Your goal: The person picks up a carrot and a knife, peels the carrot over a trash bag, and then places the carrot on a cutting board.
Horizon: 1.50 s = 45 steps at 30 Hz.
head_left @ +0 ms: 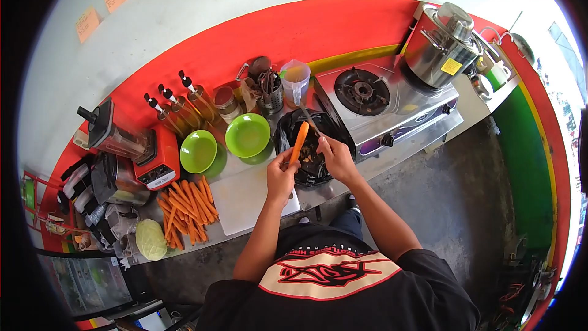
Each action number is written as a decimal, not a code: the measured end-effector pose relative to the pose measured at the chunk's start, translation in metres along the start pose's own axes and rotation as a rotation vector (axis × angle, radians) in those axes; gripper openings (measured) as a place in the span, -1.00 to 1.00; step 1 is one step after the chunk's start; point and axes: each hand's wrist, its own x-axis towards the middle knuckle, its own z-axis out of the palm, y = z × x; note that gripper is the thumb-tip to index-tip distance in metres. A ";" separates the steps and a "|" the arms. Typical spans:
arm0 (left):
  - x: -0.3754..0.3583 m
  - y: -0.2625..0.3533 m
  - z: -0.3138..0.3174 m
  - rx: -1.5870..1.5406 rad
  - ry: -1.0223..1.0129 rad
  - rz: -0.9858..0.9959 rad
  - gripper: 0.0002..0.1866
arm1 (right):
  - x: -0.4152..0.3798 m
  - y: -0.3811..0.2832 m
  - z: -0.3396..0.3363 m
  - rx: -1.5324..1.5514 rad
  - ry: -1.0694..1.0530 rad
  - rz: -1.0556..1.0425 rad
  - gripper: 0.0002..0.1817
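Observation:
My left hand (282, 175) is closed around the lower end of an orange carrot (300, 140), which points up and away from me. In my right hand (337, 158) is a knife (309, 117), its narrow blade angled close beside the carrot's upper part. Both hands are over a container lined with a black plastic bag (317, 176), where small orange-brown scraps lie. Left of my left forearm is a white cutting board (240, 207). Beyond it, a pile of carrots (187, 207) lies next to a pale green cabbage (150, 239).
Two green bowls (247, 135) stand behind the board, with oil bottles (199, 99), a utensil holder (269, 99) and a plastic jug (296, 81) along the wall. At left is a red blender (158, 162). A gas stove (392, 101) with a large steel pot (438, 49) stands right.

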 end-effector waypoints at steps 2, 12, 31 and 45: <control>-0.001 0.001 -0.001 -0.015 -0.004 -0.037 -0.58 | -0.007 0.000 0.000 -0.111 0.036 -0.128 -0.53; -0.004 -0.005 -0.004 -0.071 0.002 0.025 -0.71 | -0.023 -0.026 0.004 -0.600 -0.053 -0.287 -0.50; -0.007 0.004 -0.010 -0.058 -0.011 0.059 -0.68 | -0.024 -0.040 0.009 -0.627 -0.108 -0.247 -0.52; -0.011 -0.002 -0.012 -0.136 0.034 -0.044 -0.69 | -0.024 -0.023 0.026 -0.666 0.010 -0.382 -0.53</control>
